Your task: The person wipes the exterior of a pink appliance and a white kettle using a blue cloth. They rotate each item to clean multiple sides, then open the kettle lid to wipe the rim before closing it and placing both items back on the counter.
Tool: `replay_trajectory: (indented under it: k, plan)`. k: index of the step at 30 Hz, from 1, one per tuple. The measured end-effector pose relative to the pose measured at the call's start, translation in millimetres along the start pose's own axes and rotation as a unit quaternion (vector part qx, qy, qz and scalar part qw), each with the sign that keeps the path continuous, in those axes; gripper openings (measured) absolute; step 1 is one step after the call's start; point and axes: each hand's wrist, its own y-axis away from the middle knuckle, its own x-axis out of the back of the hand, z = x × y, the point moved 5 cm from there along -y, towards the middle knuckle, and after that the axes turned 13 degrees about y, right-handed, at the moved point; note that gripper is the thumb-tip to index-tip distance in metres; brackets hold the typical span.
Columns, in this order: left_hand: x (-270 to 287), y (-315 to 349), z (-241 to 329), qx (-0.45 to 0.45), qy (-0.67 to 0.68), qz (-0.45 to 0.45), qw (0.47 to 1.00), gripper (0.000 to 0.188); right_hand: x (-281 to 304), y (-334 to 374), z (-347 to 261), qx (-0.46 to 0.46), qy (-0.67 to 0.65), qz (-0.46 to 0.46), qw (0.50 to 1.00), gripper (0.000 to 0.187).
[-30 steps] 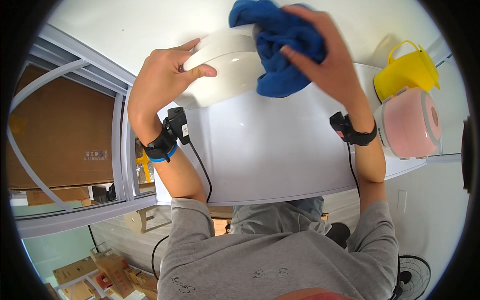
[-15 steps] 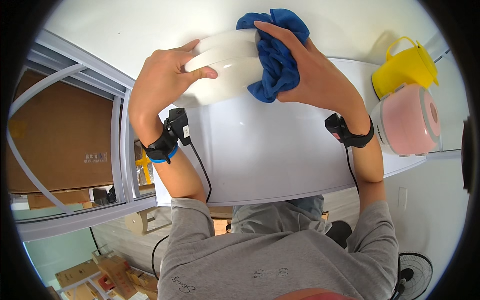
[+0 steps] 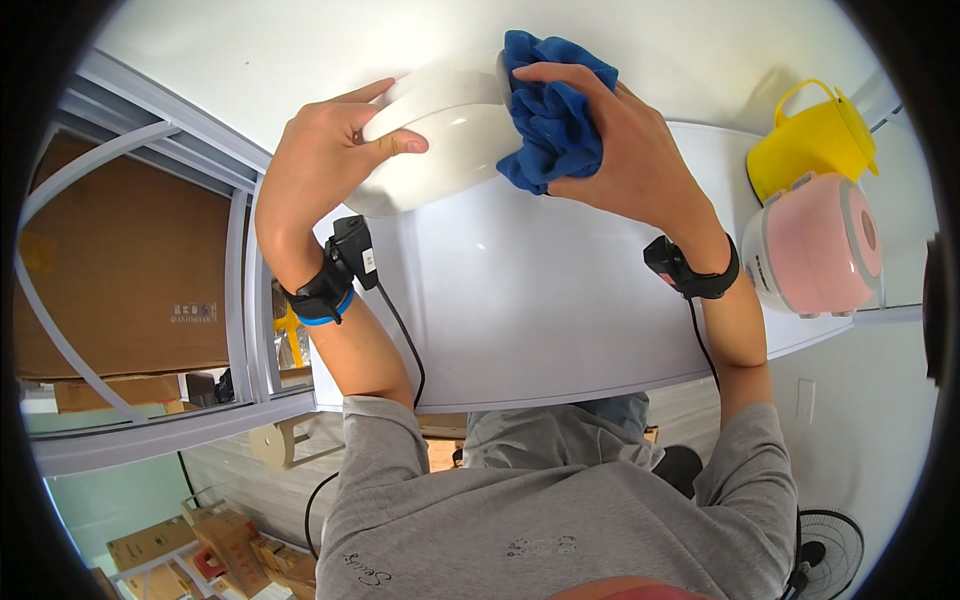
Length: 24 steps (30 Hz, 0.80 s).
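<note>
At the far side of the white table, a glossy white rounded appliance (image 3: 455, 150) with a curved band like a handle is held tilted; its exact kind does not show. My left hand (image 3: 325, 155) is closed on its left end, the thumb lying over the band. A crumpled blue cloth (image 3: 550, 125) is bunched in my right hand (image 3: 640, 150), which presses it against the grey-edged right end of the appliance. The cloth covers most of that end. The fingertips of my left hand are partly hidden behind the appliance.
On the table's right stand a yellow jug (image 3: 805, 150) with a looped handle and a pink-and-white rice cooker (image 3: 820, 245). A white wall borders the far side. A metal frame (image 3: 240, 290) runs along the left. Cables hang from black wrist devices on both arms.
My right hand and the cloth have shifted slightly left over the appliance's end. The appliance has turned a little in my left hand, which stays nearly in place.
</note>
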Motion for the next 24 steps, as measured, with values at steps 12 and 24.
replay_trajectory:
  k: [12, 24]
  plan:
    - [1.4, 6.8, 39.9, -0.051, -0.012, -0.015, 0.999, 0.039, -16.7, 1.7, -3.5, 0.033, -0.011, 0.004, 0.999, 0.091]
    - [-13.5, -2.1, 46.5, -0.09, -0.069, 0.032, 0.993, 0.045, -21.8, -1.4, 9.0, -0.029, -0.069, -0.047, 0.996, 0.093]
